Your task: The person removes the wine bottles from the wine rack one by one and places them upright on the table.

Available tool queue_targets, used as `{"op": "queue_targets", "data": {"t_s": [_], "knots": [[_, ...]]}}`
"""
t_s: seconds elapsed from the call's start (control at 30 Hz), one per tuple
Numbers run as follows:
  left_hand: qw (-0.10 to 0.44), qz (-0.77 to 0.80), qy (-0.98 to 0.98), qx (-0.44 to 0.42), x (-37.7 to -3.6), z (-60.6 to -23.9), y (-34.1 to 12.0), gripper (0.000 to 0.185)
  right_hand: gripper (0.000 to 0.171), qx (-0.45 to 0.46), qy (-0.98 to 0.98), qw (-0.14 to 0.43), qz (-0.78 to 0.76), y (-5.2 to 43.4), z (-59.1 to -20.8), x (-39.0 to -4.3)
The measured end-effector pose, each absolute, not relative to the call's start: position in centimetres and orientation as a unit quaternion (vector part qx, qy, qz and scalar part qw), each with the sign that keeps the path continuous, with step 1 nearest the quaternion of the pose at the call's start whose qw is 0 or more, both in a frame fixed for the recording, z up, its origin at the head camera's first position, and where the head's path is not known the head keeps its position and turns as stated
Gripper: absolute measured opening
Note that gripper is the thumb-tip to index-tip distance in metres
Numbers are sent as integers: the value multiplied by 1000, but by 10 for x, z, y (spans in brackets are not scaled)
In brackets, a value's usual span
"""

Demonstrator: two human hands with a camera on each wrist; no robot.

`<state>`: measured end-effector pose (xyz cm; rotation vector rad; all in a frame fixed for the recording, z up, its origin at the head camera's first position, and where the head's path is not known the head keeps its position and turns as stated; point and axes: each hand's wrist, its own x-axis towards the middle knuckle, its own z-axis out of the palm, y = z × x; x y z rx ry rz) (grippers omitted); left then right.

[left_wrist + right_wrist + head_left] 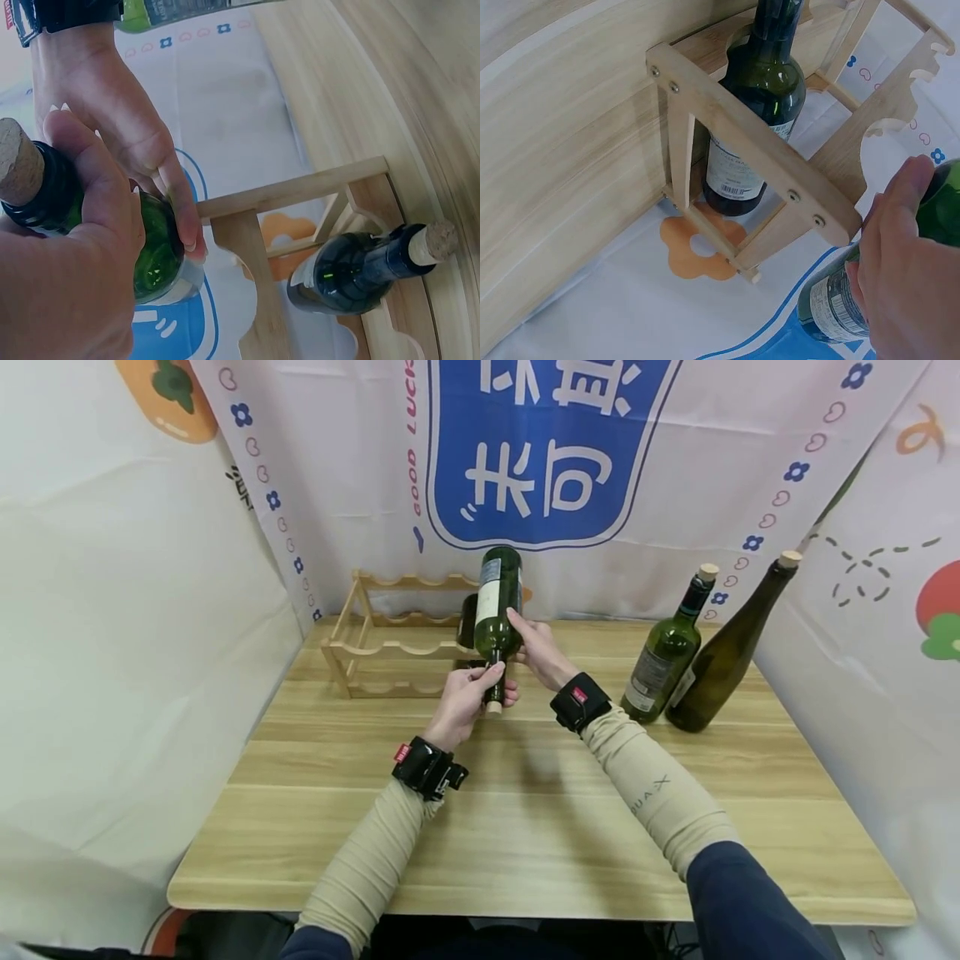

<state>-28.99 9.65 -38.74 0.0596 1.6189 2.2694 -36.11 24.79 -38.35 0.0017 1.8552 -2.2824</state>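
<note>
Wooden table (525,827) across the lower and middle head view, printed white backdrop (337,485) filling the upper frame behind it

Wooden rack (390,639) at centre left on the table's far edge, with a dark racked bottle (468,620) lying in its right end, mostly hidden here behind the raised one. Seen far better from the wrists: lower right of the left wrist view with cork and neck pointing right (360,270), upper centre of the right wrist view with paper label and barcode legible behind the rack's end frame (757,97)

Two standing bottles at centre right of the head view, in neither wrist view with certainty: a green corked bottle (666,660) tilted, and a taller olive bottle (723,652) leaning just beside it, touching near the bases

Held green bottle (497,610) at frame centre, raised above the rack's right end, base up and away, corked neck down toward the person

Right hand (542,650) right of centre, fingers wrapped along the bottle's body; only thumb and palm visible at lower right of the right wrist view, pressed on glass above a label (832,311)

Left hand (468,697) just below, curled round the neck near the cork; closed firmly over the dark capsule at left of the left wrist view (82,247)
</note>
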Motion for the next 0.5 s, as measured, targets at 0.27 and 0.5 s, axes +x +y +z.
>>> {"op": "queue_targets", "data": {"t_s": [0.27,0.5], "knots": [[179,797,577,28,-289,-390,103,38,60,-2,628,95,-773,256,-385,-358],[182,794,579,36,-289,-389,109,37,61,-1,623,90,-777,263,-382,-355]]}}
